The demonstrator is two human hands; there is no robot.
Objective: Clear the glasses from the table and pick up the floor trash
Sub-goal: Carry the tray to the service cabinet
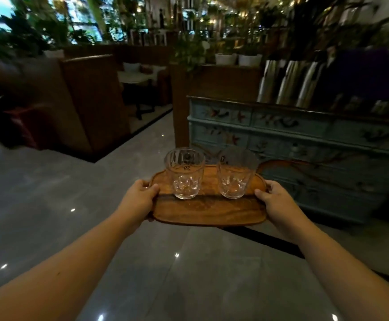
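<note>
A wooden tray [208, 210] is held level in front of me above the grey tiled floor. My left hand [140, 196] grips its left end and my right hand [275, 199] grips its right end. Two empty clear glasses stand upright on the tray: one on the left [184, 173] and one on the right [236, 172]. No trash shows on the visible floor.
A painted blue dresser [304, 149] stands close on the right. Brown booth seating [91, 98] with a small table [137, 77] lies ahead left. Potted plants [249, 57] line the back. Glossy floor tiles [49, 193] stretch left and below.
</note>
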